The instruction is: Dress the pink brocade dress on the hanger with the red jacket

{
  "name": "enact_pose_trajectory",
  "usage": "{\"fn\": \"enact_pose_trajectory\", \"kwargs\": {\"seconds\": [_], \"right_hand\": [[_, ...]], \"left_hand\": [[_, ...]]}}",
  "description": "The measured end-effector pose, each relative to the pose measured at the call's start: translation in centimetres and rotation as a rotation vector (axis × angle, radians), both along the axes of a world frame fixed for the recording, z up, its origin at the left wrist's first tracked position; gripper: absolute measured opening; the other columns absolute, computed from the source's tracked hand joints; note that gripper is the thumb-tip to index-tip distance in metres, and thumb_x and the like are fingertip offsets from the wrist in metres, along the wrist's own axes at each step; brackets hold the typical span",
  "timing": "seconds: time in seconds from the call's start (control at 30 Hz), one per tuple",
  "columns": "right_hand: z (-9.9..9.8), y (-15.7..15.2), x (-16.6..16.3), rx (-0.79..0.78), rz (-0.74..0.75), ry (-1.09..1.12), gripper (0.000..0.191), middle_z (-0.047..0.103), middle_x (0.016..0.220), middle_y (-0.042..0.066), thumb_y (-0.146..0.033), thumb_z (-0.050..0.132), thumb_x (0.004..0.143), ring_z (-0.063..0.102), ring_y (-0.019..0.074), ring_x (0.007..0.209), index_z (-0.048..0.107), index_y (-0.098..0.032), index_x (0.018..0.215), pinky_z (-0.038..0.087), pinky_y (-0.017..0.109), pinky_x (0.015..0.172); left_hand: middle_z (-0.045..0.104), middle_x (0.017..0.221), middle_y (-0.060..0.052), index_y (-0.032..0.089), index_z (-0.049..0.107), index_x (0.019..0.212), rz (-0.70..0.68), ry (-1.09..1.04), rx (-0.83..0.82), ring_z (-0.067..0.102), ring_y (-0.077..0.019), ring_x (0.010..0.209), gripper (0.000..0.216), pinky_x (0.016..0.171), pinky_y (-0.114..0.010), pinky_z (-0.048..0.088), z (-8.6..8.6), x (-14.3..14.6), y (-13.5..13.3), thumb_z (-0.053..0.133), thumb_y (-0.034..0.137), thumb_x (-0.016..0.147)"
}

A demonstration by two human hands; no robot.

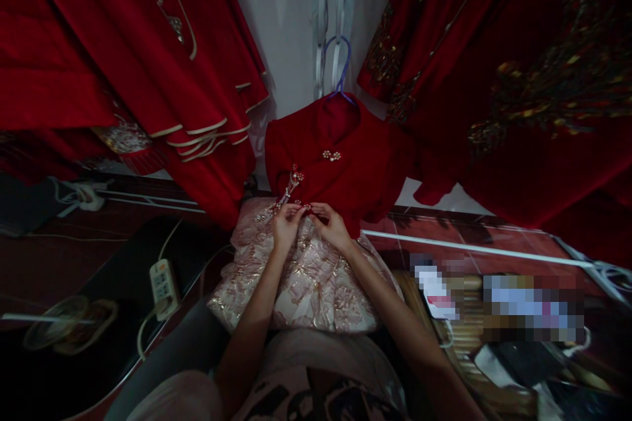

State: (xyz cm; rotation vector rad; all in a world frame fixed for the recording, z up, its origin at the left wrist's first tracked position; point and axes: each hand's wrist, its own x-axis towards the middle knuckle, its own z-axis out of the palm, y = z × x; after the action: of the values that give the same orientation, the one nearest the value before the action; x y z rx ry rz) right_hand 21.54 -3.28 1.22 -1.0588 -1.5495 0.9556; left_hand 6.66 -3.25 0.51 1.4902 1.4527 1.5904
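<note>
A red top [372,177] with a pale pink, gold-patterned skirt [316,276] below it hangs in front of me on a purple hanger [349,52]. A pearl-like ornament [332,156] sits on its chest, and a beaded tassel ornament [295,177] hangs on the left side. At the red hem, my left hand [287,227] is closed, its fingertips pinching a small beaded ornament [306,208]. My right hand [334,230] meets it from the other side, fingers pinched at the same spot. The fingers partly hide the ornament.
Red garments [197,79] hang at left, with sequined red garments [518,99] at right. A power strip [164,288] and a plastic container [59,322] lie on a dark surface at left. A phone-like item [434,289], blurred out, lies on a slatted wooden surface [467,358] at right.
</note>
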Motion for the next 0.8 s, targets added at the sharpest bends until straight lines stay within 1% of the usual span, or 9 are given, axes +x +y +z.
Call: {"fn": "enact_pose_trajectory", "kwargs": {"seconds": [0.1, 0.17, 0.27, 0.33, 0.4, 0.5, 0.6, 0.7, 0.8], "right_hand": [[0.1, -0.1, 0.0, -0.009, 0.001, -0.001, 0.031, 0.068, 0.105, 0.006, -0.026, 0.059, 0.082, 0.065, 0.015, 0.098, 0.059, -0.02, 0.112, 0.05, 0.035, 0.094], [0.3, -0.2, 0.0, -0.016, -0.001, -0.004, 0.032, 0.068, 0.104, 0.006, -0.025, 0.058, 0.081, 0.064, 0.0146, 0.096, 0.058, -0.02, 0.112, 0.049, 0.034, 0.093], [0.8, -0.4, 0.1, 0.012, -0.004, -0.018, 0.034, 0.066, 0.098, 0.004, -0.022, 0.06, 0.076, 0.063, 0.0144, 0.092, 0.056, -0.019, 0.109, 0.049, 0.031, 0.09], [1.2, -0.5, 0.3, 0.045, -0.008, -0.035, 0.031, 0.063, 0.091, 0.002, -0.021, 0.06, 0.073, 0.062, 0.0141, 0.085, 0.053, -0.02, 0.104, 0.05, 0.029, 0.083], [1.6, -0.6, 0.6, 0.055, -0.012, -0.059, 0.028, 0.059, 0.084, -0.001, -0.02, 0.059, 0.071, 0.059, 0.0131, 0.076, 0.05, -0.021, 0.097, 0.048, 0.026, 0.074], [2.5, -0.4, 1.5, 0.036, -0.034, -0.1, 0.022, 0.052, 0.073, -0.005, -0.019, 0.057, 0.07, 0.051, 0.0112, 0.064, 0.046, -0.022, 0.088, 0.042, 0.022, 0.063], [4.0, -0.3, 2.8, 0.033, -0.041, -0.125, 0.017, 0.048, 0.069, -0.006, -0.021, 0.057, 0.07, 0.046, 0.0106, 0.062, 0.043, -0.021, 0.08, 0.038, 0.021, 0.061], [5.5, -0.4, 4.2, 0.047, 0.024, -0.158, 0.018, 0.047, 0.068, -0.006, -0.022, 0.058, 0.07, 0.045, 0.0104, 0.062, 0.041, -0.022, 0.077, 0.036, 0.021, 0.061], [6.6, -0.7, 5.1, 0.057, 0.07, -0.195, 0.019, 0.046, 0.067, -0.006, -0.022, 0.058, 0.07, 0.043, 0.0099, 0.06, 0.041, -0.022, 0.076, 0.034, 0.021, 0.059]], "left_hand": [[0.069, 0.081, -0.003, 0.019, 0.066, 0.085, 0.027, -0.028, -0.018, 0.065, -0.0144, 0.075, 0.021, 0.076, -0.028, 0.05, 0.3, 0.2, -0.2, 0.068, 0.039, 0.077], [0.07, 0.081, -0.003, 0.018, 0.067, 0.084, 0.002, -0.086, -0.043, 0.065, -0.0145, 0.075, 0.022, 0.076, -0.028, 0.05, 0.5, 0.3, -0.2, 0.07, 0.039, 0.076], [0.07, 0.079, -0.004, 0.016, 0.068, 0.08, -0.166, -0.174, -0.119, 0.065, -0.0148, 0.075, 0.023, 0.075, -0.027, 0.051, 1.2, 0.4, -0.3, 0.073, 0.038, 0.072], [0.071, 0.079, -0.005, 0.016, 0.07, 0.078, -0.323, -0.171, -0.18, 0.065, -0.0149, 0.074, 0.023, 0.075, -0.027, 0.051, 1.7, 0.7, -0.6, 0.075, 0.037, 0.069], [0.071, 0.079, -0.004, 0.016, 0.071, 0.077, -0.419, -0.167, -0.217, 0.065, -0.0149, 0.074, 0.024, 0.075, -0.027, 0.051, 2.1, 1.1, -0.8, 0.074, 0.039, 0.07], [0.069, 0.075, -0.003, 0.016, 0.069, 0.076, -0.353, -0.293, -0.25, 0.064, -0.0135, 0.069, 0.031, 0.068, -0.025, 0.051, 2.8, 2.1, -0.3, 0.068, 0.047, 0.075], [0.069, 0.078, -0.002, 0.016, 0.067, 0.085, -0.24, -0.465, -0.223, 0.063, -0.0114, 0.063, 0.035, 0.063, -0.024, 0.052, 4.0, 3.0, 1.3, 0.067, 0.05, 0.075], [0.071, 0.095, -0.004, 0.018, 0.067, 0.098, -0.18, -0.564, -0.141, 0.066, -0.0123, 0.072, 0.038, 0.07, -0.026, 0.055, 5.8, 3.4, 3.6, 0.07, 0.047, 0.074], [0.071, 0.106, -0.007, 0.018, 0.07, 0.1, -0.174, -0.636, -0.1, 0.067, -0.0144, 0.082, 0.035, 0.077, -0.03, 0.055, 7.5, 3.4, 5.0, 0.07, 0.043, 0.076]]}}
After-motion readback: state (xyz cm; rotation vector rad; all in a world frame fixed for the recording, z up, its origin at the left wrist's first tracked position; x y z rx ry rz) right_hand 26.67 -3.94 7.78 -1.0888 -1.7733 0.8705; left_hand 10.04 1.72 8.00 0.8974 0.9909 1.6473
